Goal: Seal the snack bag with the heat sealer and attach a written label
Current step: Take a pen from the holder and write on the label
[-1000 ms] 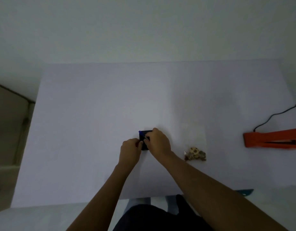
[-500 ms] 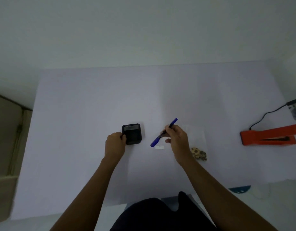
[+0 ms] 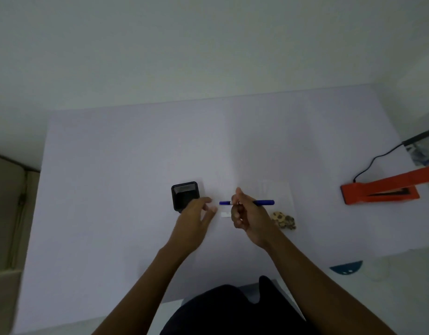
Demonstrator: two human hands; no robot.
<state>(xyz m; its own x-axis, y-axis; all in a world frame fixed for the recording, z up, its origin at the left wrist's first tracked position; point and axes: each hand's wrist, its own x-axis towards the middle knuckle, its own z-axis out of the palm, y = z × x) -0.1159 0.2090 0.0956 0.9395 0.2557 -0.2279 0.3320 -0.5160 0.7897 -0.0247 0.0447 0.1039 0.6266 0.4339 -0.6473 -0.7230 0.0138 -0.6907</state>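
My right hand (image 3: 248, 215) grips a blue pen (image 3: 264, 202) held level, its tip pointing left. A small white label (image 3: 225, 214) lies on the table just below the pen tip. My left hand (image 3: 196, 217) hovers with fingers spread, holding nothing, between the label and a black square pen holder (image 3: 185, 197). A clear snack bag (image 3: 280, 197) lies flat behind my right hand, with brown snacks (image 3: 284, 220) bunched at its near end. The orange heat sealer (image 3: 380, 191) rests at the far right with its arm raised.
The white table (image 3: 136, 153) spreads wide around the work. A black cord (image 3: 375, 160) runs from the sealer to the right edge. A teal object (image 3: 346, 268) and a pale round item (image 3: 378, 272) sit beyond the front right edge.
My right hand drew the pen out of the black holder and turned it level. My left hand let go of the holder and moved right, towards the label.
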